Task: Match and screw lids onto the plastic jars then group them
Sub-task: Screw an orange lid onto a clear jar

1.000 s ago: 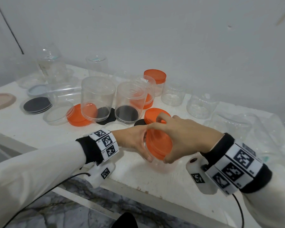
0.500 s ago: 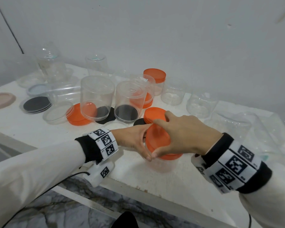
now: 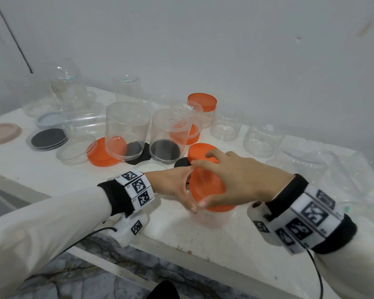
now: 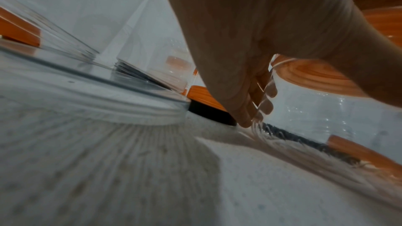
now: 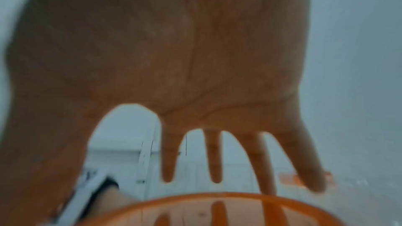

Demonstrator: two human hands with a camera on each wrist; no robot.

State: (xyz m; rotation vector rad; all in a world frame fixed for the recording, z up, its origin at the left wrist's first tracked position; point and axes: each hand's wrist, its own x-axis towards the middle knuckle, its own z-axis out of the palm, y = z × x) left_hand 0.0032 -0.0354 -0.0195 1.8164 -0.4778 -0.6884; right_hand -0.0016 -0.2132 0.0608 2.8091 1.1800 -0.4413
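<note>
orange lid caps clear jar, both hands gripping.

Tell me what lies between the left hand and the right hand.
The orange lid, sitting on the clear jar. The head view shows it.

Both hands on one clear jar at the table's front edge: left hand steadies its side, right hand spread over the orange lid, loose lids and jars behind.
</note>
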